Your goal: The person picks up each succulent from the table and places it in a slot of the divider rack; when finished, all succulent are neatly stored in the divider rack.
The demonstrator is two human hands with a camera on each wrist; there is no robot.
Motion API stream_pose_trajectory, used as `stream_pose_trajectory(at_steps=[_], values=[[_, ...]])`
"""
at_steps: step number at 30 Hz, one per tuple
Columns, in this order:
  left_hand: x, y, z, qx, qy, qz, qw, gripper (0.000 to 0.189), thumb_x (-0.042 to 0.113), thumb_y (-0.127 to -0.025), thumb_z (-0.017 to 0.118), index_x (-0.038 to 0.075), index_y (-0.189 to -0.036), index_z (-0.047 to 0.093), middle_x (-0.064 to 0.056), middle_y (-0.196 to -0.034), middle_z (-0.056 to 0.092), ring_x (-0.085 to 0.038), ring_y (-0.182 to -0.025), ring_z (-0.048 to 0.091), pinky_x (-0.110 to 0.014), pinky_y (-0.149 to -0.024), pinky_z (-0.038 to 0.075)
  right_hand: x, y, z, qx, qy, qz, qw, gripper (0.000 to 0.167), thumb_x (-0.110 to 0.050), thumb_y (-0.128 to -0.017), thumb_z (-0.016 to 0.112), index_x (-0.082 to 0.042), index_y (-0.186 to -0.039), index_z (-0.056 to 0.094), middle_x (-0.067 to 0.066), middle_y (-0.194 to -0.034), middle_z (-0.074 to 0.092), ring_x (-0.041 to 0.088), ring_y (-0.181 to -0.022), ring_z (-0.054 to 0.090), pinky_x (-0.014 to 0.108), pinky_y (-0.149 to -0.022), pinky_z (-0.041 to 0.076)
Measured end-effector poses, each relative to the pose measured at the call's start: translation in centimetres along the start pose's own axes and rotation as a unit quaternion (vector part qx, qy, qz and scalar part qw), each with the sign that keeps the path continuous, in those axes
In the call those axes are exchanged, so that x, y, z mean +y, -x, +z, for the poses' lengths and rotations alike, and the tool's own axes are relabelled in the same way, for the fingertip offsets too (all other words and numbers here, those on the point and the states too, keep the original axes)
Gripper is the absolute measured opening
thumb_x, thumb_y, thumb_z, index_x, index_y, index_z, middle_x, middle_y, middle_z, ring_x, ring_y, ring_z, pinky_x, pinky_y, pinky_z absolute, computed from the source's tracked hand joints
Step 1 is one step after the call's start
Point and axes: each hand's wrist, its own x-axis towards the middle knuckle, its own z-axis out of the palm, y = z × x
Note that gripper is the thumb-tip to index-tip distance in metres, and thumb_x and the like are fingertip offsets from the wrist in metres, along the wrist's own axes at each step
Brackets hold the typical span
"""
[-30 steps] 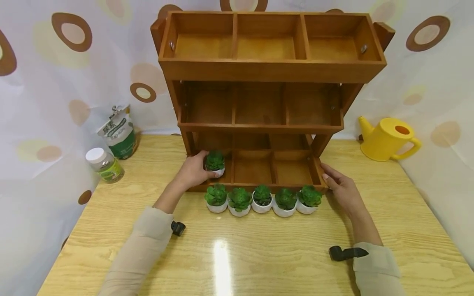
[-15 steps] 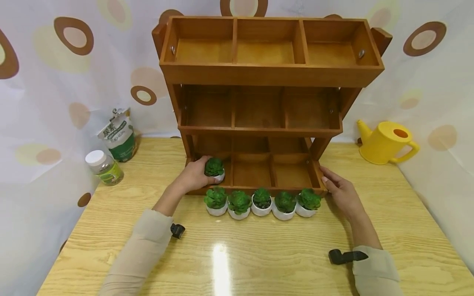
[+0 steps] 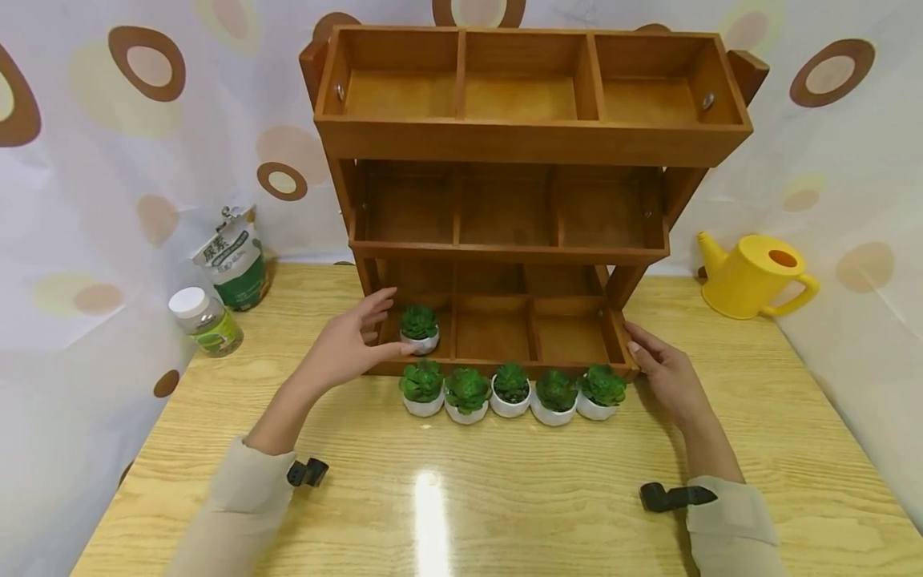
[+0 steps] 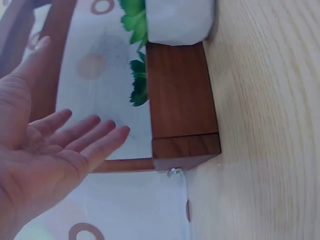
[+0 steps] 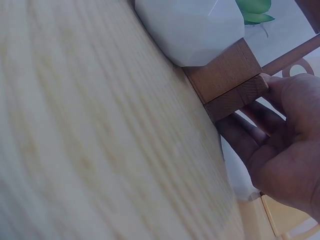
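A small green succulent in a white pot [image 3: 420,330] stands upright in the lower left compartment of the three-tier wooden shelf [image 3: 534,143]. Beside it, my left hand [image 3: 346,340] is spread with nothing in it; the thumb tip lies close to the pot, and whether they touch is hard to tell. In the left wrist view the left palm [image 4: 37,170] faces the shelf's end. My right hand [image 3: 671,377] rests against the outer side of the bottom tier at the right, its thumb and fingers [image 5: 250,127] touching the wood. Several more potted succulents [image 3: 510,393] form a row before the shelf.
A white-capped jar [image 3: 205,320] and a clipped green-and-white bag [image 3: 234,264] stand at the left on the wooden table [image 3: 505,497]. A yellow watering can [image 3: 753,276] stands at the back right. Patterned cloth [image 3: 209,136] hangs behind.
My left hand has let go of the potted succulent in the lower left compartment and drawn back to the left, fingers opening. The right hand has stayed at the shelf's side.
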Motion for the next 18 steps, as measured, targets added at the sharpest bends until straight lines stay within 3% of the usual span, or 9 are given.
stream_pose_trajectory(at_steps=[5,12,18], values=[[0.3,1.4,-0.5,-0.008,0.025,0.006,0.9996,0.094,0.052,-0.083,0.080,0.027,-0.160,0.032,-0.006,-0.161,0.042,-0.030,-0.146,0.044,-0.049,-0.112,0.046,0.1,-0.1,0.1,0.001,-0.015,0.004,0.9999,0.058,-0.047,-0.108,0.038,-0.025,-0.161,0.028,0.013,-0.164,0.033,0.037,-0.152,0.030,0.058,-0.119,0.030],[0.1,3.2,-0.2,-0.013,0.023,-0.001,0.9997,0.084,0.047,-0.084,0.081,0.025,-0.154,0.042,-0.004,-0.156,0.047,-0.031,-0.140,0.051,-0.050,-0.108,0.049,0.2,-0.1,0.0,0.002,-0.012,-0.002,0.9999,0.058,-0.048,-0.108,0.037,-0.025,-0.161,0.028,0.013,-0.164,0.034,0.038,-0.151,0.031,0.058,-0.118,0.031],[-0.8,4.4,0.2,-0.034,0.025,-0.011,0.9991,0.078,0.041,-0.086,0.081,0.019,-0.152,0.045,-0.011,-0.150,0.053,-0.034,-0.135,0.054,-0.051,-0.102,0.053,0.1,0.0,0.0,0.001,-0.008,-0.008,0.9999,0.058,-0.047,-0.109,0.038,-0.024,-0.161,0.028,0.013,-0.163,0.035,0.037,-0.152,0.031,0.058,-0.118,0.030]])
